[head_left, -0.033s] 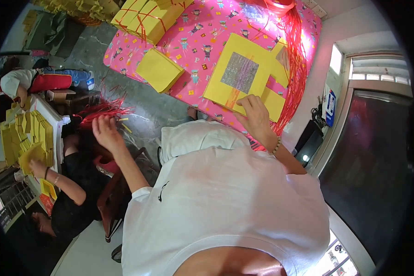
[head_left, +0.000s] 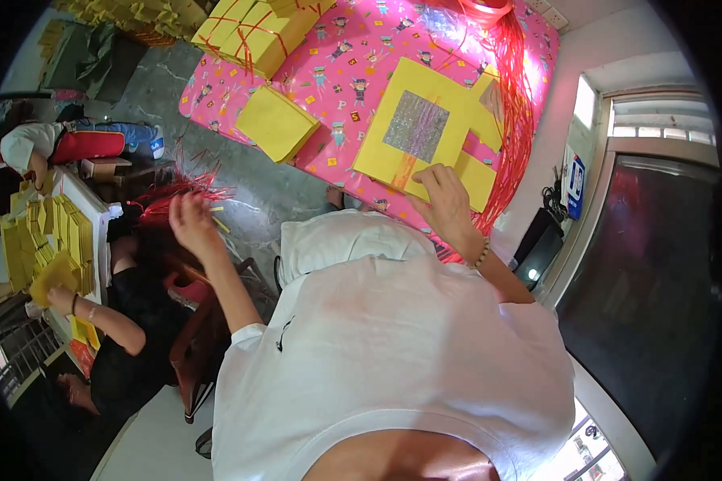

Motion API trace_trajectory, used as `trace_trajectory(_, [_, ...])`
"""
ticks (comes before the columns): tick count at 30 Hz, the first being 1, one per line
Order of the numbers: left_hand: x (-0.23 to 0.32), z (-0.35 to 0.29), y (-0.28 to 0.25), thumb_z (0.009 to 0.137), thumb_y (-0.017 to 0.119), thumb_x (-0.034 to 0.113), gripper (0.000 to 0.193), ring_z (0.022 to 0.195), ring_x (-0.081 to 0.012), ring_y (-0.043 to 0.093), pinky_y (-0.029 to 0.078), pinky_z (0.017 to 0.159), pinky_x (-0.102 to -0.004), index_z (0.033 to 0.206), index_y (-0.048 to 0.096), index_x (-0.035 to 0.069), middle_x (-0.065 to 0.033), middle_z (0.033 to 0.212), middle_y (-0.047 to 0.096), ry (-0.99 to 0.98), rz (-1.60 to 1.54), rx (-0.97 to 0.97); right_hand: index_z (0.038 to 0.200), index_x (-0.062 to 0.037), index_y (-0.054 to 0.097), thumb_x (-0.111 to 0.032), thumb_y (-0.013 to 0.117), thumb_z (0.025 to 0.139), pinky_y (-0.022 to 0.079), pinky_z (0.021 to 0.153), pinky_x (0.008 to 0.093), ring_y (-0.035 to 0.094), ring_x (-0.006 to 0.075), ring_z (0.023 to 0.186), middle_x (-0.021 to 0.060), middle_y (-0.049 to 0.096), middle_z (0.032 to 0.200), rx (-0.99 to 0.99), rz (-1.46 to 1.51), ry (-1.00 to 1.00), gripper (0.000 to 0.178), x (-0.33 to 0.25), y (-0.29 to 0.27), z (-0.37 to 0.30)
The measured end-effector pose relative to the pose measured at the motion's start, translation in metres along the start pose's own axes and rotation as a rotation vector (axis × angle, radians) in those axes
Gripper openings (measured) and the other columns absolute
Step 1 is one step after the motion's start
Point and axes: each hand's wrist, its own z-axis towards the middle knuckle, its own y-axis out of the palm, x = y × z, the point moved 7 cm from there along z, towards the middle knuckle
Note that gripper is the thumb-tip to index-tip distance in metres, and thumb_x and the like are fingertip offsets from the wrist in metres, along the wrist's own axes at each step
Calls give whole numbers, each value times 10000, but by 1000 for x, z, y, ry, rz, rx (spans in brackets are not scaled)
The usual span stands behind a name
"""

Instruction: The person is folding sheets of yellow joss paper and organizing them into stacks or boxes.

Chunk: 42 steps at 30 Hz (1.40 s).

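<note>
My right hand, a beaded bracelet at its wrist, is at the near edge of a large flat yellow piece on the pink table. Its fingers are bent, with thumb and forefinger apart. A silvery glittery square lies in the middle of that piece, with an orange strip below it. My left hand hangs in the air left of my lap, slightly smeared, its fingers partly apart and nothing visible in them. A smaller yellow stack lies on the table, left of the large piece.
The pink patterned table cover carries red-tied yellow bundles and long red strands. At left, a co-worker's hand works among yellow pieces on a white table. A brown chair stands at my left.
My left hand has shifted slightly right and upward. My right hand stays at the yellow piece's edge. The co-worker's hand has moved a little left.
</note>
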Motion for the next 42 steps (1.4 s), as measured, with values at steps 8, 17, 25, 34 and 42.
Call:
trace_trajectory(8, [-50,-119,185,821,673,64,239,876,-169,605,478,773,-290,1052,614,54,-54,989,643,186,563,-1019,923,-58,606,-157,744,688,478,718,369,549,259,849,74,550,890,31,27,-69,290,4,-8,0])
trace_trajectory(17, [-45,-176,252,717,742,154,287,912,-271,519,430,811,-380,981,655,85,-68,939,609,745,854,-1422,762,-47,657,-154,709,750,475,637,360,581,249,741,76,585,765,-28,175,-19,119,11,-12,6])
trace_trajectory(25, [-46,-173,256,737,729,167,182,902,-252,524,439,804,-361,892,697,78,-57,928,622,747,832,-1476,778,-7,650,-95,696,763,467,619,320,595,241,680,100,594,750,-56,340,102,101,28,-4,10])
trace_trajectory(34, [-47,-172,258,762,719,196,148,866,-251,530,452,786,-356,855,708,82,-54,879,629,720,801,-1482,786,16,641,-55,680,799,434,566,253,549,109,617,54,570,712,-103,517,239,81,38,3,8])
trace_trajectory(42, [-50,-168,259,759,719,199,137,849,-259,522,442,786,-367,813,695,76,-58,857,620,669,788,-1467,788,20,634,-38,670,803,421,559,240,521,83,620,36,543,702,-143,483,247,69,39,3,11])
